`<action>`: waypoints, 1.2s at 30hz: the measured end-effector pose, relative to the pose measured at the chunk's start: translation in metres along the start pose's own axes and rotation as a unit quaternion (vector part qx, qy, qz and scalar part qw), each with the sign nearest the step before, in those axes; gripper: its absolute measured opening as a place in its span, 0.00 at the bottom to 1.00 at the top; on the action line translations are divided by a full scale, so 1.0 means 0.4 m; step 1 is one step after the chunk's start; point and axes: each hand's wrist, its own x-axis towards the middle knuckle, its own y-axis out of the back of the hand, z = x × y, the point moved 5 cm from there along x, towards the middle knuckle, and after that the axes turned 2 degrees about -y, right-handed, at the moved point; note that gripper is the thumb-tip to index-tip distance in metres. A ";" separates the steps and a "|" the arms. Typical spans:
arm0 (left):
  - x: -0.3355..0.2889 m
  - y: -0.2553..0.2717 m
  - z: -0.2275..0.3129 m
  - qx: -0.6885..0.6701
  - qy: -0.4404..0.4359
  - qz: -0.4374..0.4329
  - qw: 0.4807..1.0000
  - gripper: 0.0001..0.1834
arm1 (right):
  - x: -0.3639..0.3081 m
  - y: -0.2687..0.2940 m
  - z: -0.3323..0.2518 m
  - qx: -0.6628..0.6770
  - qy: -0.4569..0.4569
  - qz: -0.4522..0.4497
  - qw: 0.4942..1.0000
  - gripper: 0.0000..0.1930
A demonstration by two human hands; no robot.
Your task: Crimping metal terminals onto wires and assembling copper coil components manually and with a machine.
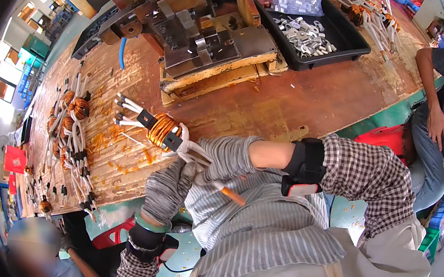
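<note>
Both my hands wear grey knit gloves and come together at the table's near edge. My left hand (167,186) is closed around the white-sleeved leads of a copper-wound ring coil (164,132). Against it, my right hand (224,158) is closed on the same leads, its fingers partly hidden. Beyond my hands the coil sits over the tabletop, with more white leads with dark ends pointing away to the left. One lead with a bare copper-coloured end (233,195) sticks out below my hands, in front of my striped apron.
A heavy metal press fixture (210,49) stands on the worn wooden table (291,111). Behind it, a black tray (347,46) holds loose metal lugs (304,37) and a plastic bag. Several similar coils (71,116) lie at left, more at far right. People sit nearby on both sides.
</note>
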 end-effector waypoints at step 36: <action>0.116 0.141 0.152 0.292 -0.277 -0.118 0.908 0.37 | -0.163 0.051 0.070 0.245 0.132 0.079 0.957 0.12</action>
